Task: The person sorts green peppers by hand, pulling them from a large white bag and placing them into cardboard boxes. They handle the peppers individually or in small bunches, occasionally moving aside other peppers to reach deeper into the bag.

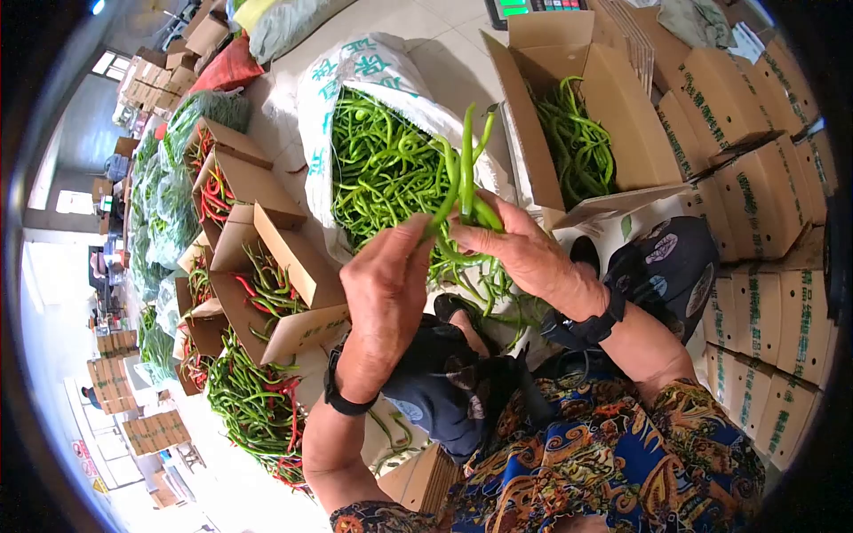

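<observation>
Several long green peppers (466,169) are held up between my two hands, above a white sack. My left hand (386,284) pinches the peppers from the left side with its fingers closed. On the right, my right hand (520,244) has its fingers wrapped round the lower part of the bunch. Below and beyond the hands, the open white sack (324,84) is full of green peppers (386,164). To the right of the sack stands an open cardboard box (644,147) with green peppers (577,147) inside.
Open boxes (258,182) with red and green peppers stand at the left, near a loose pile (253,413) of both colours. Stacked cartons (769,311) line the right side. A scale (542,7) is at the top. Bagged greens (164,213) lie at far left.
</observation>
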### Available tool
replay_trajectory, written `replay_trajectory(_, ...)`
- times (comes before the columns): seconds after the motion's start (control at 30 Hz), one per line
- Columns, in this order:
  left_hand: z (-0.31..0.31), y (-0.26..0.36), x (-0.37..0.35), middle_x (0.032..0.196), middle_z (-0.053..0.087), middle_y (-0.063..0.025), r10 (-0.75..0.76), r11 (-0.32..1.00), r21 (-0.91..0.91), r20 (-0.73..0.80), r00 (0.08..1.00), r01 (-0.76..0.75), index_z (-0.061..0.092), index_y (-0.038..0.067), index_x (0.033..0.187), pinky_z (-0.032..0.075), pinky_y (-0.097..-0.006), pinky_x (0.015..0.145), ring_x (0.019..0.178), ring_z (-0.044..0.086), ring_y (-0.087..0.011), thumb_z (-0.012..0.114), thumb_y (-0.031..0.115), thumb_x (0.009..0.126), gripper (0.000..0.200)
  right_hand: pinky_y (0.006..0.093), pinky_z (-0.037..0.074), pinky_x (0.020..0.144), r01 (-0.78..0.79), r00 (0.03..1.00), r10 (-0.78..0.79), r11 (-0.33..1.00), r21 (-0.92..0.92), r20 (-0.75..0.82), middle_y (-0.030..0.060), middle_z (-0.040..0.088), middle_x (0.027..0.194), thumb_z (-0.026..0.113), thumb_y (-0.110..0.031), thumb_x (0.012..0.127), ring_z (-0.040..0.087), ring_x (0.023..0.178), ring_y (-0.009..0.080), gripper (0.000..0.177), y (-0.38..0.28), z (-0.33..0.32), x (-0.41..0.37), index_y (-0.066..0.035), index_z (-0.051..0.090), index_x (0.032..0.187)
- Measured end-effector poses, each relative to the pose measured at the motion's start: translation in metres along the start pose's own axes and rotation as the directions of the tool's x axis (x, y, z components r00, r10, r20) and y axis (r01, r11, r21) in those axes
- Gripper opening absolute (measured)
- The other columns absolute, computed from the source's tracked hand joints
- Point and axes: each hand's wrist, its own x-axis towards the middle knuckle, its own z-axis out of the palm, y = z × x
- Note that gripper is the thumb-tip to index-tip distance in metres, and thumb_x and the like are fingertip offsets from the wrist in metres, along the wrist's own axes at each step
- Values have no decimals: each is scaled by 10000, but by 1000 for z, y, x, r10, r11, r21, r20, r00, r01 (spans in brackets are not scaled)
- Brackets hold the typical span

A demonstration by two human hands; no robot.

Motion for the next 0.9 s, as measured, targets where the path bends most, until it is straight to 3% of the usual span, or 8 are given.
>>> replay_trajectory(0.2,12,25,1,814,619,-149,118,951,267,150,982,-155,576,23,1203,501,-393,685,739,618,-309,682,45,785,432,244,439,895,91,995,-86,987,133,-44,17,577,1075,637,-155,895,534,996,83,358,-13,9,-9,-20,522,1206)
replay_trajectory(0.37,10,34,-2,992,631,-171,184,947,231,183,966,-225,579,42,1207,512,-393,775,875,629,-329,694,68,772,451,279,426,874,150,972,-177,974,-168,-157,41,652,1028,583,-256,923,562,955,111,288,-38,-5,-9,-36,582,1107)
replay_trajectory(0.53,-37,18,-22,979,660,-154,-135,983,-83,261,956,162,589,8,1185,522,-314,785,880,659,-237,642,15,809,380,291,425,850,381,793,-592,668,-640,-147,30,628,900,561,-382,912,556,908,129,362,-141,-53,-10,-58,567,1072)
replay_trajectory(0.63,-43,-35,-44,981,675,-117,-303,854,-317,341,890,412,563,-19,1215,504,-284,811,909,638,-158,567,81,894,336,315,459,830,123,834,-485,630,-767,-265,50,637,945,581,-315,910,592,949,147,338,-169,-108,9,-67,561,1139)
replay_trajectory(0.7,-33,-68,-56,979,674,-116,-472,783,-251,355,807,569,554,-21,1224,497,-273,802,901,635,-156,560,110,913,338,352,368,1009,-180,918,-295,283,-942,-264,197,456,1351,598,-369,905,437,1227,274,702,-177,-118,13,28,312,1409)
replay_trajectory(0.8,-4,-130,-99,957,677,-89,-504,678,-358,409,761,642,578,39,1217,498,-234,720,871,631,-127,598,167,915,329,329,469,877,56,835,-510,-297,-953,208,76,648,993,590,-286,905,605,998,181,383,-133,-151,9,-67,540,1214)
replay_trajectory(0.83,6,-152,-115,945,679,-84,-484,619,-434,446,753,654,580,49,1217,500,-224,692,846,630,-122,609,171,910,332,322,490,811,38,868,-491,-81,-996,73,71,656,948,592,-289,900,619,912,180,349,-117,-128,7,-56,559,1158)
replay_trajectory(0.9,36,-196,-143,994,674,-110,-540,623,-230,565,624,748,540,-21,1227,504,-291,820,924,641,-183,585,161,917,362,325,514,730,-9,952,-277,402,-916,-131,92,672,943,604,-261,891,644,829,193,313,-77,-85,-7,-71,580,1138)
